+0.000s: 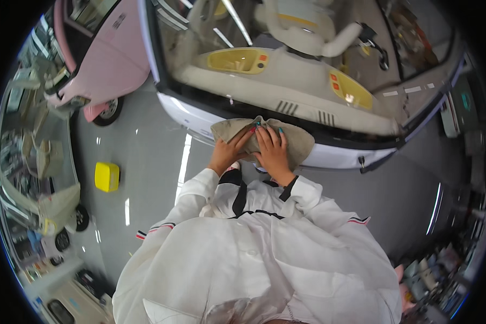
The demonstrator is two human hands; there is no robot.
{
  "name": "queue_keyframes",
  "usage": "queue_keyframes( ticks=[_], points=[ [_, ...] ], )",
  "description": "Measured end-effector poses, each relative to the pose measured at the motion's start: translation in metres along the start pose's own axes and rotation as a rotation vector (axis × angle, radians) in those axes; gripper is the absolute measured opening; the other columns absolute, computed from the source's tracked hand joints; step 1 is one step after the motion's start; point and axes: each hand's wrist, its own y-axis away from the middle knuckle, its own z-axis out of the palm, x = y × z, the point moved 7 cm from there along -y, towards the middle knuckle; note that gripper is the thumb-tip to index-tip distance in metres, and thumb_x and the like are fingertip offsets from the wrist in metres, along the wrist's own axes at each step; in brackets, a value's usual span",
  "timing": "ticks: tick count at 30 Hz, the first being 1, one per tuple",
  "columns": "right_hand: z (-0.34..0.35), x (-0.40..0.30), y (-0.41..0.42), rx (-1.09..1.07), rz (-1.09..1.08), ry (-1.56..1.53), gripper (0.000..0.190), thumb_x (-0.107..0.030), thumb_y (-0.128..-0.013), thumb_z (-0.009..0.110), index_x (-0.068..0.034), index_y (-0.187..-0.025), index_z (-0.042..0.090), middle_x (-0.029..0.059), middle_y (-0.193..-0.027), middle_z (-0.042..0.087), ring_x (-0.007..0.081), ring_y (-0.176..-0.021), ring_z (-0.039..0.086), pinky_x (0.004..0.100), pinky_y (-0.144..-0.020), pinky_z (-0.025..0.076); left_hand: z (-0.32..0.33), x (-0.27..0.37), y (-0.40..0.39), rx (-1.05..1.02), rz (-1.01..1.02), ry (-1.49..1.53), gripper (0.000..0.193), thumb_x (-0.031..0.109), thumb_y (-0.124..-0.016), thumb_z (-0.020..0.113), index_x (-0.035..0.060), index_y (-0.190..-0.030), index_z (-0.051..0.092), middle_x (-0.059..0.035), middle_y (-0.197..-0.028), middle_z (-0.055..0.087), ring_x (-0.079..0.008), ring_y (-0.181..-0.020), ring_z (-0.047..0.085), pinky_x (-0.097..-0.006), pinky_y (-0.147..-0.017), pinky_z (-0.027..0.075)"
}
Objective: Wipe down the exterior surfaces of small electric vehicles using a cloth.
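My left hand (229,150) and my right hand (273,152) are both on a grey-beige cloth (298,141), close together with the fingers pointing forward. The cloth is bunched up under my fingers and spreads out to either side. It lies over the front edge of a small white car (340,156), just below the black strip (214,107) under the windscreen. My fingertips, with coloured nails, rest near the cloth's folded upper edge. What the cloth covers is hidden.
Through the windscreen show a beige dashboard (259,92) and yellow trays (235,60). A pink car (109,60) stands at the left. A yellow cube-shaped object (107,177) sits on the glossy grey floor (150,162). Further vehicles (71,297) line the left side.
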Motion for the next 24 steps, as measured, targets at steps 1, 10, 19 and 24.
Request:
queue_keyframes(
  ticks=[1, 10, 19, 24],
  points=[
    [0.007, -0.009, -0.008, 0.005, 0.000, 0.038, 0.072, -0.033, -0.067, 0.068, -0.010, -0.129, 0.039, 0.0001, -0.137, 0.031, 0.0195, -0.126, 0.028, 0.0445, -0.104, 0.019, -0.006, -0.011, 0.002, 0.016, -0.039, -0.008, 0.091, 0.032, -0.052, 0.076, 0.0172, -0.132, 0.036, -0.0026, -0.133, 0.040, -0.0257, -0.117, 0.044, -0.0395, -0.093, 0.038],
    [0.041, -0.088, -0.065, 0.039, -0.145, 0.193, 0.057, -0.026, -0.076, 0.057, -0.012, -0.129, 0.041, -0.0009, -0.138, 0.032, 0.0227, -0.124, 0.030, 0.0469, -0.102, 0.020, -0.023, -0.101, 0.048, 0.223, -0.074, -0.030, 0.083, 0.042, -0.057, 0.071, 0.0155, -0.129, 0.039, -0.0032, -0.129, 0.043, -0.0253, -0.119, 0.042, -0.0434, -0.094, 0.037],
    [0.079, -0.142, -0.094, -0.109, -0.240, 0.280, 0.057, -0.024, -0.075, 0.055, -0.010, -0.129, 0.042, 0.0003, -0.137, 0.035, 0.0251, -0.124, 0.033, 0.0494, -0.102, 0.021, -0.010, -0.141, 0.082, 0.222, -0.318, 0.041, 0.080, 0.045, -0.066, 0.063, 0.0064, -0.131, 0.037, -0.0097, -0.134, 0.037, -0.0287, -0.123, 0.035, -0.0446, -0.100, 0.030],
    [0.088, -0.153, -0.103, -0.141, -0.256, 0.310, 0.060, -0.027, -0.075, 0.053, -0.008, -0.130, 0.039, 0.0028, -0.139, 0.032, 0.0283, -0.129, 0.025, 0.0520, -0.103, 0.017, 0.002, -0.155, 0.089, 0.262, -0.310, 0.212, 0.083, 0.044, -0.068, 0.062, -0.0010, -0.131, 0.032, -0.0153, -0.136, 0.031, -0.0312, -0.129, 0.026, -0.0470, -0.103, 0.024]
  ],
)
